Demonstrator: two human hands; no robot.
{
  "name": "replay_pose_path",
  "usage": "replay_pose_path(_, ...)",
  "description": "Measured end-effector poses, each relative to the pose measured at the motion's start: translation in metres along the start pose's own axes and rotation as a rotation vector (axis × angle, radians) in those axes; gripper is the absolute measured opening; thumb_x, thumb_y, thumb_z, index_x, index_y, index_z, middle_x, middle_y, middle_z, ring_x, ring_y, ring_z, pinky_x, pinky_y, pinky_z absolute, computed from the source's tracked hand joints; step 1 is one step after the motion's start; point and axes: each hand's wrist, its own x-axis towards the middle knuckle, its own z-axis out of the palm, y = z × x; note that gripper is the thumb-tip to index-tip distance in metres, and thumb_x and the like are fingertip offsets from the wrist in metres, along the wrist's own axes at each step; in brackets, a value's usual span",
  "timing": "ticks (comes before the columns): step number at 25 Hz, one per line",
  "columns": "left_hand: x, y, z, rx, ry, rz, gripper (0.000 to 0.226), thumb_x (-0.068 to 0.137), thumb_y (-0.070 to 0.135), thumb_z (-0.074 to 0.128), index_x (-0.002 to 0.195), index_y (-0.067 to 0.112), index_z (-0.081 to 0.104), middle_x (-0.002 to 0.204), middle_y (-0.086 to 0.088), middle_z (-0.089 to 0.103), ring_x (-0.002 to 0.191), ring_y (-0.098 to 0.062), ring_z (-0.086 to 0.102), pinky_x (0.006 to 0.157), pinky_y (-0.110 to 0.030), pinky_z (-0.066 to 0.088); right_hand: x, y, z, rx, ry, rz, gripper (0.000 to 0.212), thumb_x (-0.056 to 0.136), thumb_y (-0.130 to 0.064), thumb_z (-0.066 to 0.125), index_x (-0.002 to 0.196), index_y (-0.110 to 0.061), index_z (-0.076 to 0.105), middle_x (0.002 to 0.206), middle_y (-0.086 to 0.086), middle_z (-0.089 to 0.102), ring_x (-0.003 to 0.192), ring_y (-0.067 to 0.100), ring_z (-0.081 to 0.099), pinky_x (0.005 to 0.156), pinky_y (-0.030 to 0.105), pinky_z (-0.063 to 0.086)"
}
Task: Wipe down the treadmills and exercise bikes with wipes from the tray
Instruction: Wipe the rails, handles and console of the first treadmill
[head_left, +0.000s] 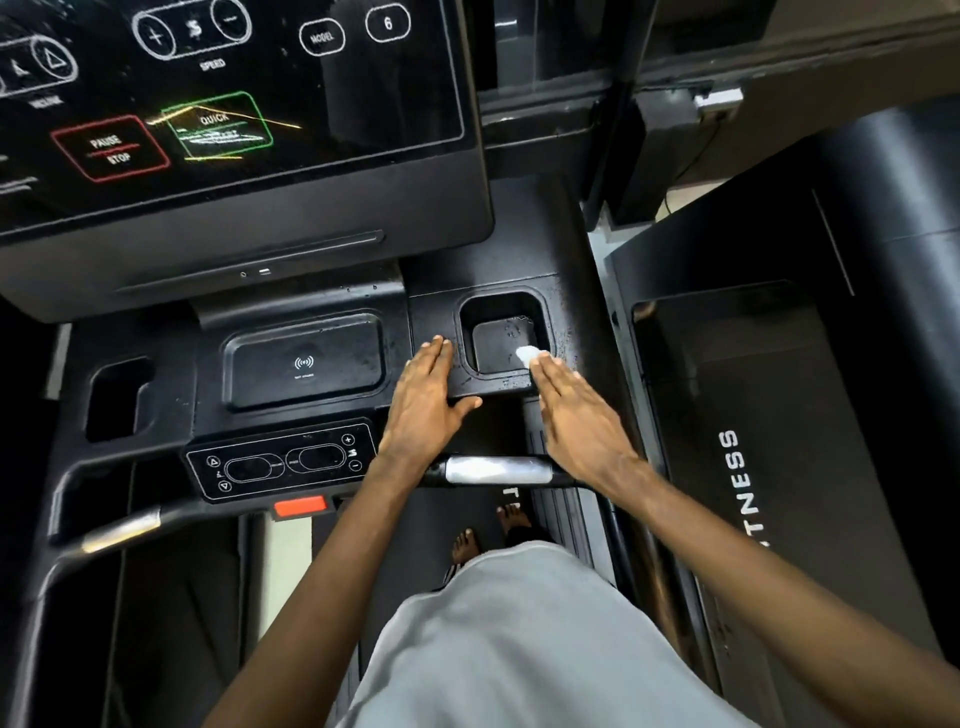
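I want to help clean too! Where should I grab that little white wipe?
Pinch the bunched white end of the wipe poking past the right hand, reaching from the cup holder side; the rest is hidden under flat fingers.

Wipe (525, 355): small, white, bunched; at near right rim of cup recess (497, 317), black treadmill console (208, 384).

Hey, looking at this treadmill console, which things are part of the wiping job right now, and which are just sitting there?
Part of the job:
white wipe, at the cup holder's rim
right hand, fingers straight, pressing the wipe
cup holder
left hand, flat beside the holder

Just there:
charging pad
red safety tab
touchscreen
neighbouring treadmill
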Motion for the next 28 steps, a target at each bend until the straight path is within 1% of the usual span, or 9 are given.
replay_pose_path(8,-0.016,0.001,-0.009,0.038,-0.079,-0.213,0.086,0.098,0.027,0.065,0.158,-0.003,0.011,0.165,-0.024,0.011,0.154,-0.035,0.007,0.127,-0.04,0.008,-0.005,-0.029,0.014,-0.061,-0.027,-0.016,0.065,0.103,-0.028,0.037,0.159,-0.01,0.011,0.166,0.005,0.009,0.154,0.016,0.007,0.126,0.035,0.003)
replay_pose_path(12,-0.023,0.001,-0.018,0.185,-0.084,-0.128,0.069,0.101,0.034,0.057,0.156,0.004,0.027,0.161,-0.018,0.027,0.151,-0.032,0.021,0.124,-0.042,0.016,0.013,-0.044,0.012,-0.067,-0.061,-0.134,0.062,0.105,-0.031,0.033,0.16,-0.011,0.012,0.167,0.004,0.011,0.154,0.016,0.007,0.126,0.035,0.001)
replay_pose_path(15,-0.022,0.0,-0.018,0.221,-0.079,-0.057,0.064,0.103,0.036,0.051,0.156,0.006,0.029,0.161,-0.014,0.031,0.15,-0.028,0.025,0.124,-0.042,0.016,0.042,-0.042,-0.002,-0.049,-0.113,-0.096,0.051,0.105,-0.031,0.03,0.152,-0.012,0.038,0.157,0.006,0.04,0.145,0.02,0.036,0.125,0.039,0.016)
replay_pose_path(17,-0.021,0.001,-0.01,0.132,-0.078,-0.048,0.065,0.104,0.036,0.05,0.156,0.006,0.028,0.163,-0.013,0.028,0.151,-0.027,0.025,0.124,-0.042,0.019,0.068,-0.036,-0.02,0.004,-0.269,-0.03,0.041,0.104,-0.028,0.034,0.132,-0.012,0.059,0.136,0.011,0.06,0.124,0.026,0.057,0.11,0.04,0.038)
replay_pose_path(19,-0.022,-0.001,-0.001,0.079,-0.032,-0.051,0.063,0.104,0.035,0.05,0.156,0.005,0.031,0.163,-0.013,0.03,0.151,-0.027,0.026,0.124,-0.044,0.022,0.095,-0.037,-0.034,0.149,-0.49,0.044,0.034,0.101,-0.02,0.041,0.12,-0.012,0.068,0.127,0.01,0.067,0.115,0.025,0.061,0.097,0.034,0.045)
replay_pose_path(21,-0.024,-0.003,0.007,0.039,0.007,-0.063,0.06,0.104,0.032,0.051,0.155,0.005,0.034,0.162,-0.013,0.031,0.151,-0.025,0.025,0.124,-0.044,0.021,0.117,-0.037,-0.037,0.334,-0.564,0.118,0.029,0.097,-0.009,0.053,0.116,-0.012,0.074,0.122,0.004,0.071,0.115,0.015,0.063,0.095,0.022,0.044)
replay_pose_path(24,-0.023,-0.004,0.009,0.017,0.026,-0.072,0.06,0.104,0.032,0.051,0.156,0.008,0.033,0.164,-0.009,0.028,0.154,-0.021,0.02,0.126,-0.043,0.014,0.134,-0.03,-0.025,0.381,-0.266,0.242,0.02,0.091,-0.009,0.064,0.103,-0.014,0.08,0.107,0.005,0.076,0.105,0.018,0.069,0.081,0.019,0.045)
replay_pose_path(26,-0.023,-0.004,0.011,0.019,0.025,-0.074,0.06,0.104,0.032,0.05,0.157,0.01,0.031,0.165,-0.007,0.026,0.154,-0.019,0.017,0.127,-0.043,0.012,0.137,-0.029,-0.013,0.306,-0.045,0.293,0.023,0.092,-0.01,0.061,0.108,-0.013,0.077,0.109,0.01,0.074,0.103,0.027,0.068,0.078,0.023,0.047)
replay_pose_path(28,-0.024,-0.004,0.012,0.025,0.03,-0.074,0.06,0.105,0.032,0.048,0.157,0.01,0.03,0.165,-0.007,0.026,0.154,-0.019,0.016,0.127,-0.044,0.012,0.14,-0.029,0.0,0.23,-0.102,0.183,0.024,0.094,-0.013,0.058,0.112,-0.01,0.074,0.117,0.015,0.068,0.106,0.03,0.066,0.089,0.027,0.05)
